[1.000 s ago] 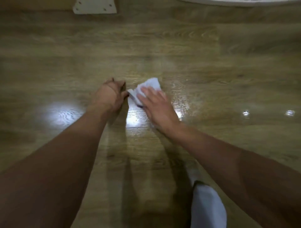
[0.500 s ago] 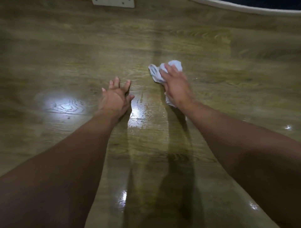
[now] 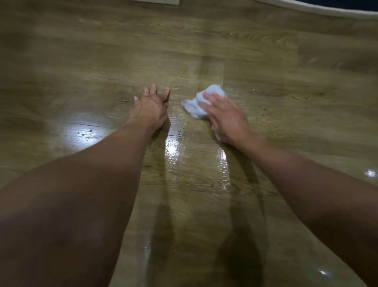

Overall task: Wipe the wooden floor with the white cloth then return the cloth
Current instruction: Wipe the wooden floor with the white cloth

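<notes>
Two bare hands down on a wooden floor (image 3: 204,184), one white cloth (image 3: 196,104) under the right.

Cloth soft, crumpled and lumpy, lying toward 12 o'clock of centre, pressed to the boards beneath the right hand (image 3: 225,114): fingers straight and close together on top, not curled round the fabric. Bunched folds poking out at 10 o'clock of that hand, a scrap showing by the wrist. At 9 o'clock of the cloth, near but apart, the left hand (image 3: 150,108): palm down, fingers straight and slightly spread, gripping nothing. Planks brown with clear grain, glossy and wet-looking down the middle. One broad glare patch (image 3: 81,133) at 9 o'clock, speckled with a few droplets. One curved white edge (image 3: 306,9) at 1 o'clock. One pale flat plate (image 3: 157,1) at 12 o'clock, cut by the frame.
</notes>
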Demonstrator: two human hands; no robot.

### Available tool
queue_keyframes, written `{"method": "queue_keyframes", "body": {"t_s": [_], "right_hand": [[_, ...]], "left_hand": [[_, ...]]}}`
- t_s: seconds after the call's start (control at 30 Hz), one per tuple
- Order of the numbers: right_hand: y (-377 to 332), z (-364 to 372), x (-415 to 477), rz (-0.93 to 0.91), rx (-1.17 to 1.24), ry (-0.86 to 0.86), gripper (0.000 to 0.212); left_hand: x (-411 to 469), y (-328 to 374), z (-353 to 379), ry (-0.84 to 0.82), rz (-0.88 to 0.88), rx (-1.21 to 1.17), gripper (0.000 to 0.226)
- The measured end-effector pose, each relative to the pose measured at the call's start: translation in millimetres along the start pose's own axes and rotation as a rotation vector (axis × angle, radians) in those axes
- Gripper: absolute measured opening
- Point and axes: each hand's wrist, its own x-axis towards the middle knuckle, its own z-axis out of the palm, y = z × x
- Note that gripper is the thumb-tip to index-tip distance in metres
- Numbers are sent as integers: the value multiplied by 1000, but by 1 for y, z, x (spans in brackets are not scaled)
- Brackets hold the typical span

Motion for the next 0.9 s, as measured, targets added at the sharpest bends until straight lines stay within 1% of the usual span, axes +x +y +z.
{"method": "queue_keyframes", "body": {"t_s": [0.07,0.1,0.13,0.17,0.2,0.27,0.33,0.37,0.4,0.43,0.47,0.57,0.6,0.67,0.7,0.73,0.8,0.83,0.9], "right_hand": [[-7,2,18,220,23,42,47],[-19,9,15,293,35,60,47],[-36,15,4,314,49,75,47],[-56,22,-14,236,57,99,45],[-77,26,-38,99,50,114,44],[-106,24,-88,-190,33,17,41],[-104,15,-116,-443,72,-150,41],[-94,8,-117,-524,77,-202,42],[-78,6,-112,-550,54,-210,42],[-62,4,-104,-511,30,-192,43],[-44,3,-91,-417,14,-152,43],[4,-2,-59,-21,-17,-31,41],[8,-3,-55,84,-14,-11,43],[-8,2,-60,200,10,48,45],[-25,7,-70,205,15,87,45],[-45,11,-85,156,22,96,46],[-83,19,-123,14,48,14,51],[-97,18,-141,-65,73,-44,50],[-94,13,-159,-236,81,-103,46]], "left_hand": [[-2,0,1,5,12,20,50],[-5,0,2,9,20,31,51],[-6,0,2,14,29,36,50],[-8,0,2,16,35,38,50],[-10,-1,2,15,39,40,50],[-12,-2,2,21,40,57,50],[-13,-1,4,41,47,68,47],[-12,-1,4,51,50,68,47],[-12,-1,6,56,53,71,48],[-13,-1,7,57,53,81,49],[-13,-2,8,59,54,100,50],[-13,3,12,56,31,165,56],[-15,7,11,37,-1,174,60],[-24,22,10,4,-59,195,66],[-31,31,12,6,-34,214,67],[-40,41,17,22,46,224,65],[-59,54,31,47,279,218,57],[-65,57,37,42,338,215,55],[-66,60,42,35,325,222,53]]}}
